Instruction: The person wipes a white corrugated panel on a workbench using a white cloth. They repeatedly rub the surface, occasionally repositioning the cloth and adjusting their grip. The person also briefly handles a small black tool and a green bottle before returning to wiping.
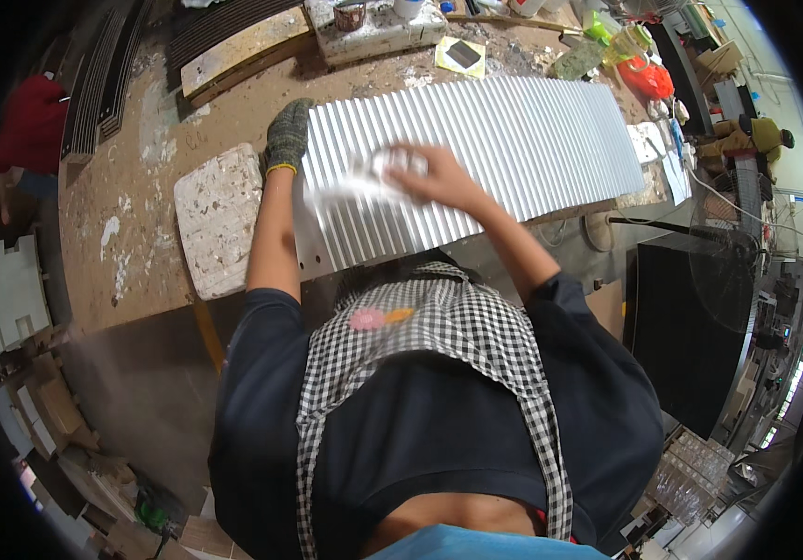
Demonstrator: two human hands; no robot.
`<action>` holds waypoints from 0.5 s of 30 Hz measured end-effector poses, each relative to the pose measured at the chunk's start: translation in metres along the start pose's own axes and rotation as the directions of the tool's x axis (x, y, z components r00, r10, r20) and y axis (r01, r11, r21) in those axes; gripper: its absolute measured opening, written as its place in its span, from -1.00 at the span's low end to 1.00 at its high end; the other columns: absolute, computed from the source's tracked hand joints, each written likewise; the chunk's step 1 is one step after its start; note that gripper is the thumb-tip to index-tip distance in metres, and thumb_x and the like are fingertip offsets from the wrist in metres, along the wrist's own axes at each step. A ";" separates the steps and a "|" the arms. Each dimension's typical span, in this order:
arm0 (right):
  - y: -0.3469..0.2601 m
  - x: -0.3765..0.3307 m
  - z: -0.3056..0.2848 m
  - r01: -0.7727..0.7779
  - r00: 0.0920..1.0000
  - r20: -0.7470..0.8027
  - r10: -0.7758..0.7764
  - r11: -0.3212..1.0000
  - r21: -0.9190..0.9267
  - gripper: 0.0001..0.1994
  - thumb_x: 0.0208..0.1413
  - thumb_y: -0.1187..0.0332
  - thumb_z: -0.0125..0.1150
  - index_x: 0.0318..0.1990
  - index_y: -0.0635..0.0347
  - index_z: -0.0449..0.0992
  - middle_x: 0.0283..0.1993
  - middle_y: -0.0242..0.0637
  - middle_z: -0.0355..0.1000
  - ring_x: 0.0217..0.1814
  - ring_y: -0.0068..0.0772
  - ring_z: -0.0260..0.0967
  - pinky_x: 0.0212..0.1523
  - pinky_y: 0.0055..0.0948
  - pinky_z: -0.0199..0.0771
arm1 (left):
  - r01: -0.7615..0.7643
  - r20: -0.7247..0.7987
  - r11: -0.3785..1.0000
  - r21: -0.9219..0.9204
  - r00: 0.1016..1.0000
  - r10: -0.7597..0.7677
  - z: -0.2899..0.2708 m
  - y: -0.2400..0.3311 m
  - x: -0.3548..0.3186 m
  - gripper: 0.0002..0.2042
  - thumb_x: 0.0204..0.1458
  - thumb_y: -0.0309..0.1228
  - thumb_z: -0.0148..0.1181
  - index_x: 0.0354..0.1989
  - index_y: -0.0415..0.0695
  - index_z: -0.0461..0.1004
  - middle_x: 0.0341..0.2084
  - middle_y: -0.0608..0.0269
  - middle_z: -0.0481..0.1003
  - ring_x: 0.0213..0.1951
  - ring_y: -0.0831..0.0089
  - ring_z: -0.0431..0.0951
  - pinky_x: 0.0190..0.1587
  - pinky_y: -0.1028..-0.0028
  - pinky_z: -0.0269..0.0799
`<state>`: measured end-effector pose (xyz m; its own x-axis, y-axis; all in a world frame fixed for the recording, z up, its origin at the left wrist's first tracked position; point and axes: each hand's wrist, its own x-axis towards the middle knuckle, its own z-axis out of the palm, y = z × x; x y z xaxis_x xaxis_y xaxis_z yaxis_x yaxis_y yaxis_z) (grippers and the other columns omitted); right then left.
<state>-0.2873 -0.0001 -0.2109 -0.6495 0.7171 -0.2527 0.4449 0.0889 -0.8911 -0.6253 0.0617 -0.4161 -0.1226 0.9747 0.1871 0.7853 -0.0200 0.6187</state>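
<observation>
A long silvery ribbed panel (523, 140) lies across the workbench in front of me, its left end nearest my body. My left hand (288, 137), in a grey knitted glove with a yellow cuff, grips the panel's upper left edge. Over the left part of the ribs, my bare right hand (425, 175) is closed round a white cloth (350, 187). Motion smears both the cloth and the fingers holding it. Part of the cloth hangs toward the panel's left end, where small dark holes show.
A paint-stained pale board (219, 224) lies left of the panel on the workbench (117, 219). Behind are a curved wooden block (245, 58), a spattered white block (378, 37) and a red bag (646, 80). A black fan (724, 247) stands at right. Other people are at far left and right.
</observation>
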 end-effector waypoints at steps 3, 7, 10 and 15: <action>0.032 0.067 -0.028 0.190 0.904 -0.289 -0.315 0.902 -0.386 -0.53 0.26 -0.04 0.22 0.19 -0.01 0.58 -0.01 -0.15 0.61 -0.02 -0.16 0.60 -0.03 -0.18 0.62 | -0.102 -0.011 0.993 0.055 0.995 0.102 0.003 -0.009 0.004 -0.57 0.36 -0.19 -0.22 0.16 -0.06 0.54 0.20 0.02 0.49 0.24 0.08 0.45 0.34 0.25 0.29; 0.110 0.086 0.001 0.205 0.846 -0.148 -0.512 0.569 -0.796 -0.54 0.30 -0.04 0.16 0.30 -0.21 0.48 0.36 -0.20 0.40 0.52 -0.06 0.16 0.49 0.04 0.05 | -0.059 0.035 0.996 0.066 0.998 0.056 0.002 0.003 0.011 -0.58 0.35 -0.24 -0.23 0.18 -0.04 0.53 0.21 0.02 0.47 0.24 0.07 0.45 0.34 0.24 0.28; 0.096 0.005 0.014 0.263 0.912 -0.001 -0.410 0.589 -0.764 -0.54 0.28 0.01 0.22 0.31 -0.23 0.48 0.37 -0.15 0.38 0.49 -0.08 0.21 0.50 0.07 0.07 | -0.057 0.030 0.997 0.055 0.998 0.056 0.002 -0.001 0.002 -0.57 0.34 -0.26 -0.25 0.21 -0.05 0.50 0.22 0.01 0.47 0.24 0.09 0.44 0.36 0.23 0.28; 0.066 -0.111 -0.015 0.250 0.906 0.417 -0.067 0.881 -0.402 -0.63 0.12 0.23 0.26 0.08 0.04 0.66 0.06 -0.13 0.60 0.10 -0.20 0.54 0.15 -0.21 0.53 | -0.058 0.061 0.976 0.208 0.997 0.046 -0.003 0.004 0.005 -0.56 0.33 -0.30 -0.28 0.23 -0.04 0.48 0.22 0.02 0.47 0.26 0.08 0.44 0.37 0.23 0.27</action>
<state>-0.1768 -0.0631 -0.2357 -0.8756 0.3556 -0.3270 0.4777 0.5357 -0.6963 -0.6249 0.0662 -0.4107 -0.0489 0.9845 0.1686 0.9001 -0.0298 0.4347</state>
